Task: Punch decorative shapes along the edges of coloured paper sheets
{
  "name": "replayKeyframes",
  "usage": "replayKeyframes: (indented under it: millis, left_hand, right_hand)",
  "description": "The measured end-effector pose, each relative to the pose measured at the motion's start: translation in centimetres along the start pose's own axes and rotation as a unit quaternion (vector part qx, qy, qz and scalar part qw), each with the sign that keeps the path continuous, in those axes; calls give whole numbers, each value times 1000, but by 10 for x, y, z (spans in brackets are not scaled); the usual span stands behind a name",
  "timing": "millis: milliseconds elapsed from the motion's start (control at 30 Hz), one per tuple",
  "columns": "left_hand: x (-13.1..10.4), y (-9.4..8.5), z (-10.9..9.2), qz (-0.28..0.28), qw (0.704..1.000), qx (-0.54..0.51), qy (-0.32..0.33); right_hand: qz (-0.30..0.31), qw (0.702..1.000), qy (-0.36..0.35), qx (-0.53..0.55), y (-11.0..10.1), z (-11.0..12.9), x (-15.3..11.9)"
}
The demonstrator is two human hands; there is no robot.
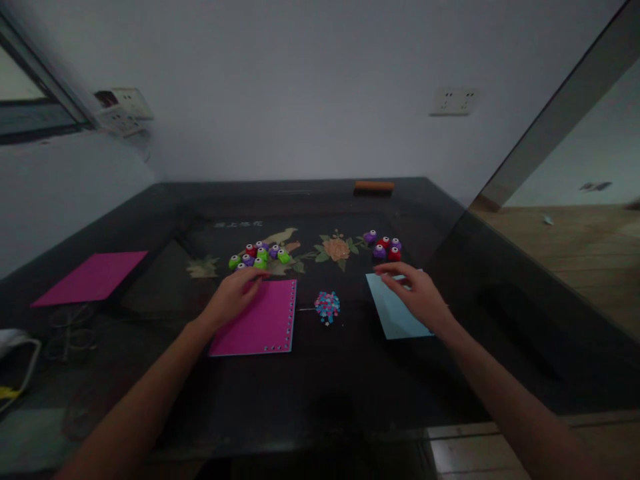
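My left hand [235, 293] hovers at or rests on the upper left part of a pink sheet [260, 327], thumb a little apart from the curled fingers. Small studs line that sheet's right edge and part of its bottom edge. Just beyond its fingertips sits a cluster of green, purple and red eyeball toys [261, 255]. My right hand [413, 292] is over a light blue sheet [395, 317] and covers much of it; its thumb and fingers are apart with nothing visible between them. Close beyond lie several purple and red eyeball toys [394, 253]. Between the sheets is a pile of small pink, blue and white sequins [327, 305].
Another pink sheet [95, 277] lies at the left of the dark glossy table [325, 387]. Cables [73, 333] are below it. An orange-brown bar [375, 186] lies by the wall, which carries sockets [454, 101]. A flower pattern decorates the tabletop.
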State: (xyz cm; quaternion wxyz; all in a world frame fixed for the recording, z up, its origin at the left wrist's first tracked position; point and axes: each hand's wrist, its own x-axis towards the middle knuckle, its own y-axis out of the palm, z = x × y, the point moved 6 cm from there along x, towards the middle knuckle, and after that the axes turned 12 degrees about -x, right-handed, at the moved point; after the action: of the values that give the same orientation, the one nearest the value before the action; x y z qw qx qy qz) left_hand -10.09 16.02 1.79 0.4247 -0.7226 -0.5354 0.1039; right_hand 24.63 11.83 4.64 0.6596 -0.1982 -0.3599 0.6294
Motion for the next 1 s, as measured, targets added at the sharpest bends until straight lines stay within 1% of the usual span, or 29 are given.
replayKeyframes:
  millis: [33,100,200,267,367,433,533,733,867,1000]
  left_hand:
    - [-3,-1,6,5,1000,7,2]
    - [-5,-1,12,20,1000,16,12]
    - [-6,1,9,48,998,20,25]
    - [-7,3,6,70,997,21,33]
    - [-9,7,5,98,994,26,37]
    - [-10,9,7,111,993,35,34]
    - [-11,11,10,121,991,50,35]
    - [-12,11,13,118,991,51,28]
    - [-11,11,12,118,992,46,29]
    - [-11,10,10,109,993,42,31]
  right_hand:
    - [29,999,-35,-10,18,17,4]
    - [84,990,-101,-52,56,47,11]
    - [109,968,-191,-123,101,84,21]
    - [116,948,-227,-193,124,100,27]
    - [127,925,-227,-278,145,108,36]
    - [135,917,-221,-305,153,107,39]
    - [144,909,-222,-323,159,105,39]
    - [149,901,-225,-339,159,107,34]
    - [140,903,-229,-336,155,112,33]
    - [127,917,-225,-304,152,114,36]
